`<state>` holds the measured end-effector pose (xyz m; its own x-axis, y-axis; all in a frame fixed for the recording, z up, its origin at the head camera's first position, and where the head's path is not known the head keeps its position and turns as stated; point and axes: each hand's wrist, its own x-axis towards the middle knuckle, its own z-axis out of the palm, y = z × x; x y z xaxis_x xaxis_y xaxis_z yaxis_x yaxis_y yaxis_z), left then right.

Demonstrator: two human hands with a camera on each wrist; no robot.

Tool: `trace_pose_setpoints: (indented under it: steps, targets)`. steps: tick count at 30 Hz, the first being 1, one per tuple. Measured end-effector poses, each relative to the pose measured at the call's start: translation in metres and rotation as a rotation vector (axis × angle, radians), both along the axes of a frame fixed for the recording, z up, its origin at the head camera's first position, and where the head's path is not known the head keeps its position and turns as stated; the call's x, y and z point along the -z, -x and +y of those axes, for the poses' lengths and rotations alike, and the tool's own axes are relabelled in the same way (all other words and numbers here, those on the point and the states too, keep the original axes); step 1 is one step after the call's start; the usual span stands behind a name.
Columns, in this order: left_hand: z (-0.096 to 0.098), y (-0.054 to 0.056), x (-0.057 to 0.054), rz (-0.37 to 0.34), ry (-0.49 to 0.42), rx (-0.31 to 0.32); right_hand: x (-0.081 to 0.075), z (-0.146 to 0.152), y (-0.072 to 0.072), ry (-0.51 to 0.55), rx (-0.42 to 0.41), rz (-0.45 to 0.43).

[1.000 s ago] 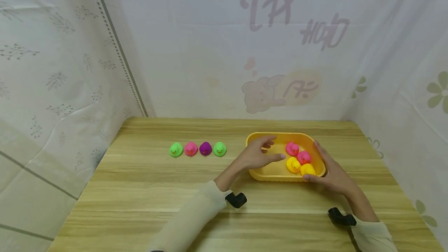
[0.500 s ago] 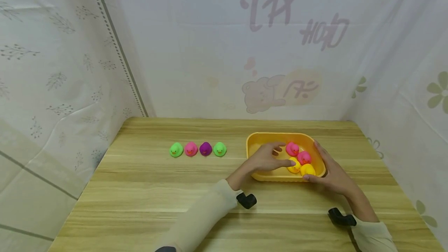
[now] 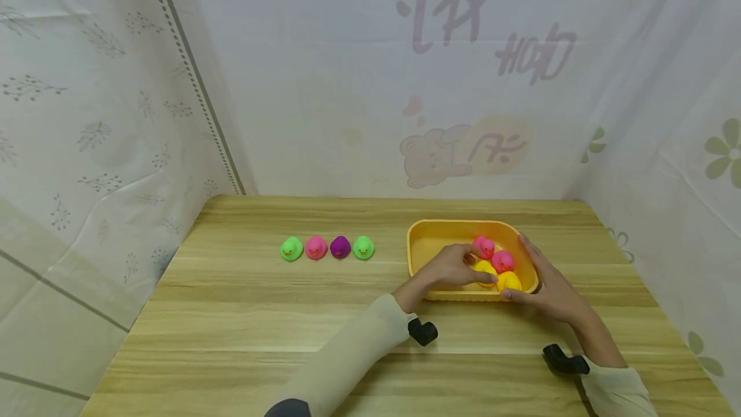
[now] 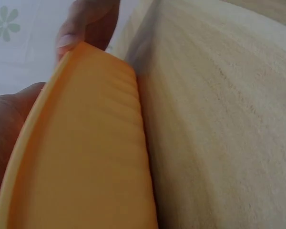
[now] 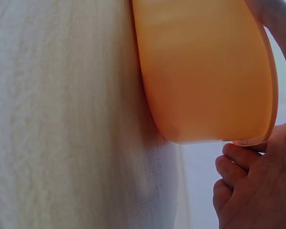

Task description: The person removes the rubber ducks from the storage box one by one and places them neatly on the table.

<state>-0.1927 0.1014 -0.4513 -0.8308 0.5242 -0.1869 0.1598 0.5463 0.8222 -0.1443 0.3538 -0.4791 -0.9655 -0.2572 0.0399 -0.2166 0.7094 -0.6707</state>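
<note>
As it sits on the wooden table (image 3: 231, 327), the yellow tray (image 3: 428, 240), smooth and thin-walled in both wrist views, is probably light, fairly stiff plastic that could slide, best steadied by its rim. At nine o'clock from it stands a row of four ducks (image 3: 340, 247). The right hand (image 3: 547, 291) holds the tray at three to four o'clock, thumb on the near rim, fingers along the end wall. The left hand (image 3: 454, 267) reaches in from about seven o'clock, thumb and fingers narrowly spread and curved about a yellow duck (image 3: 485, 268); whether they actually pinch it cannot be told. That duck lies just off the tray's middle, towards four o'clock; it looks soft, very light and hard to break, perhaps slightly slick, so a gentle pinch across its round body should suit. From it, one pink duck (image 3: 484, 247) is at twelve o'clock, another pink duck (image 3: 503, 261) at two, a second yellow duck (image 3: 509, 282) at four.
</note>
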Motion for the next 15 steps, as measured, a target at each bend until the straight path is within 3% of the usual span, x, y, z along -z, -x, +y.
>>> trace_pose_setpoints:
  steps: [8, 15]
  targets:
    - [0.0056, 0.0053, 0.0023, -0.056, -0.020, -0.016, -0.0019, -0.0005, 0.0005, 0.003, -0.001, -0.008]
    - [0.0108, 0.0073, 0.0051, -0.046, 0.000, -0.025, -0.0023, -0.0005, -0.0008, 0.006, 0.001, -0.015]
